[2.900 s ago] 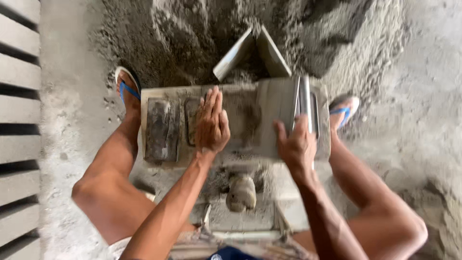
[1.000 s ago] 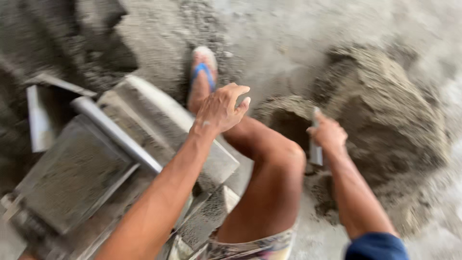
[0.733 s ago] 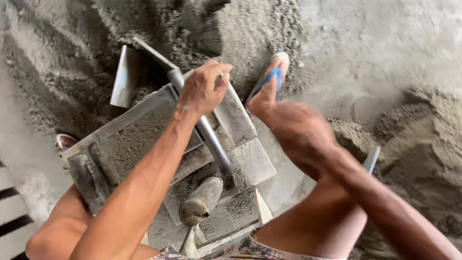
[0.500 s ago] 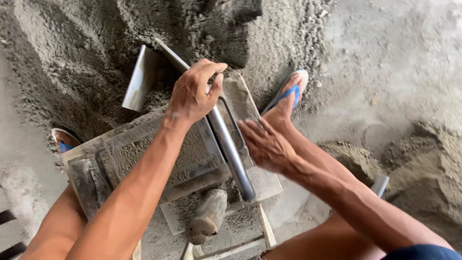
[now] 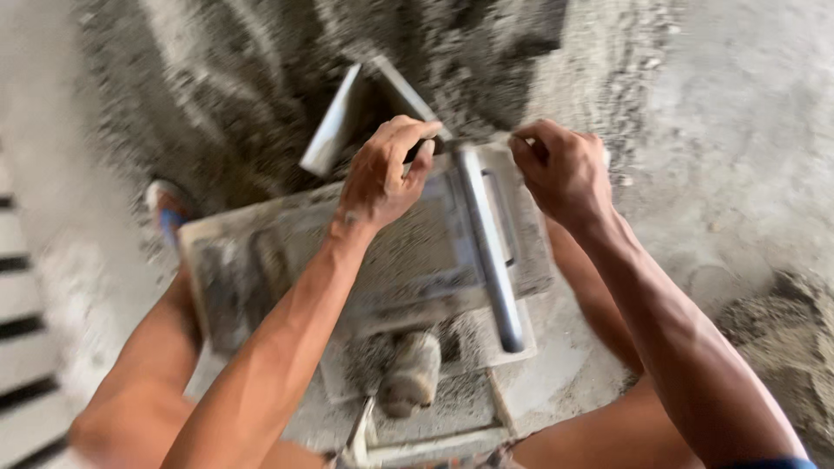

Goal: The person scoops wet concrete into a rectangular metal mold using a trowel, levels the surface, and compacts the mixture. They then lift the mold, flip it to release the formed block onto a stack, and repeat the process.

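Note:
A grey metal block mould (image 5: 261,260) dusted with sandy mix sits between my knees. A sliding plate lies on its right half, with a round metal bar (image 5: 491,247) running front to back. My left hand (image 5: 387,174) curls around the bar's far end. Fingers bent, my right hand (image 5: 560,169) hooks over the plate's far right corner (image 5: 530,260). The picture is blurred by motion.
A heap of dark damp sand (image 5: 287,61) lies beyond the mould, with a folded metal chute (image 5: 347,117) stuck in it. A stubby wooden handle (image 5: 413,373) pokes out under the mould. My left foot wears a blue sandal (image 5: 165,213). Pale slatted blocks (image 5: 22,287) line the left edge.
My right hand let go of a trowel at the sand heap on the right and swung across to the plate's far right corner. My left hand stayed on the bar's far end.

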